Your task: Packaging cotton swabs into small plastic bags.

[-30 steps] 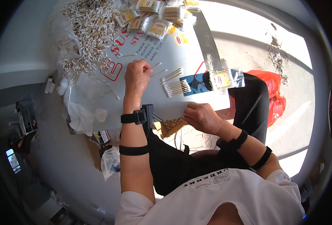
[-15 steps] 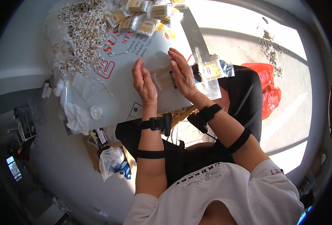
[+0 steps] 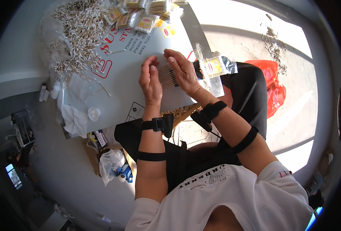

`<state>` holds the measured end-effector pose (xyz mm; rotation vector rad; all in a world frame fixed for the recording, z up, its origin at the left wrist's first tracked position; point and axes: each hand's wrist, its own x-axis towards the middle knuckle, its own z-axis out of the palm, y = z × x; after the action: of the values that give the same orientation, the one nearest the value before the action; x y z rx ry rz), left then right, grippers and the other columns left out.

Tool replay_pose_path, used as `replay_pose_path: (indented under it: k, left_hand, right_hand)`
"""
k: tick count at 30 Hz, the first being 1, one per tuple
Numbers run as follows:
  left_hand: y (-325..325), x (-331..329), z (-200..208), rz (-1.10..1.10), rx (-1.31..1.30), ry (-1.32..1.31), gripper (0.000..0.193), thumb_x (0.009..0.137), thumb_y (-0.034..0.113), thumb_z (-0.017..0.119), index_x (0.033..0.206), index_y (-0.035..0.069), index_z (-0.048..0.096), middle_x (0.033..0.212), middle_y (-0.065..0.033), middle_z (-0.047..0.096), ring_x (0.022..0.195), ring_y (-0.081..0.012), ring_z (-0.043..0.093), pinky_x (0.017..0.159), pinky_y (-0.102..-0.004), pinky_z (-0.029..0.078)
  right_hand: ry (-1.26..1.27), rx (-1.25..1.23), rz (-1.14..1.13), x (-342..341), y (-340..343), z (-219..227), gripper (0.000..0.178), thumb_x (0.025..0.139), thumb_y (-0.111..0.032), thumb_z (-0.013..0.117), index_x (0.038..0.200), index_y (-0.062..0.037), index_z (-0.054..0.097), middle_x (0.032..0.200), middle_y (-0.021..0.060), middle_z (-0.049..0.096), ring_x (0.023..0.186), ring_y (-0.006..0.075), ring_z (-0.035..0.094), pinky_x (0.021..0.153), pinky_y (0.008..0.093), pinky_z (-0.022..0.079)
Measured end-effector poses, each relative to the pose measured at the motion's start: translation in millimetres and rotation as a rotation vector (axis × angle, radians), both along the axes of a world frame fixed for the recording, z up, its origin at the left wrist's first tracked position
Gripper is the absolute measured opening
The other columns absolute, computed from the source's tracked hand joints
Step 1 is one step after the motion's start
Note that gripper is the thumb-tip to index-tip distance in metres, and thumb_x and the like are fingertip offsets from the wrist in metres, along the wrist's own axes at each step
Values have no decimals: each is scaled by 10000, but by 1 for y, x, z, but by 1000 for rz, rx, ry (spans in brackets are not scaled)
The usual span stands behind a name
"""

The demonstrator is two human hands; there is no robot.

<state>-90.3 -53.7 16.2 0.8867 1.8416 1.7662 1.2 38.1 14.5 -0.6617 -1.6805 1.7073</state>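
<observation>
A flat row of wooden cotton swabs (image 3: 166, 78) lies on the grey printed board, between my two hands. My left hand (image 3: 151, 84) stands on edge at the row's left end, palm turned inward, fingers extended and slightly bent. At the other end, my right hand (image 3: 183, 72) faces it with fingers stretched out, covering part of the swabs. Neither hand wraps round them; whether both palms touch the tips is hard to see. Just right of my right hand is a clear pack of cotton swabs (image 3: 212, 67) with a yellow label.
A big heap of loose cotton swabs (image 3: 80, 32) spills from a clear bag at the far left. Several filled packs (image 3: 146, 23) lie at the back. White crumpled tissue (image 3: 74, 119) rests at the board's left corner. A red plastic bag (image 3: 274, 94) is on the floor.
My hands have come closer together, fingertips nearly meeting above the swabs, and less of the row shows between them. The whole view has shifted slightly.
</observation>
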Motion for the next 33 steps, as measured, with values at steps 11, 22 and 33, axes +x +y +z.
replay_pose_path:
  k: [11,22,33]
  left_hand:
    - [-5,11,-1,143,140,-77,426,1037,255,431,1361,-20,469,1361,-160,504,1284,-248,459,1098,-394,354]
    - [-44,32,7,-117,-710,990,783,934,502,534,1503,32,272,1557,-195,279,1465,-338,228,1180,-544,149]
    - [-45,36,5,-117,-770,991,827,926,572,495,1516,59,226,1580,-158,242,1482,-301,192,1190,-543,114]
  right_hand:
    - [36,104,-230,3,-33,-4,341,1025,-198,477,1261,38,545,1316,197,545,1194,299,552,1009,338,428]
    - [-190,273,-118,41,-11,11,193,922,-30,595,1110,-30,637,1025,102,643,924,191,658,811,296,519]
    - [-396,723,61,53,-15,6,67,836,-31,649,900,-48,644,864,107,588,725,317,634,627,400,517]
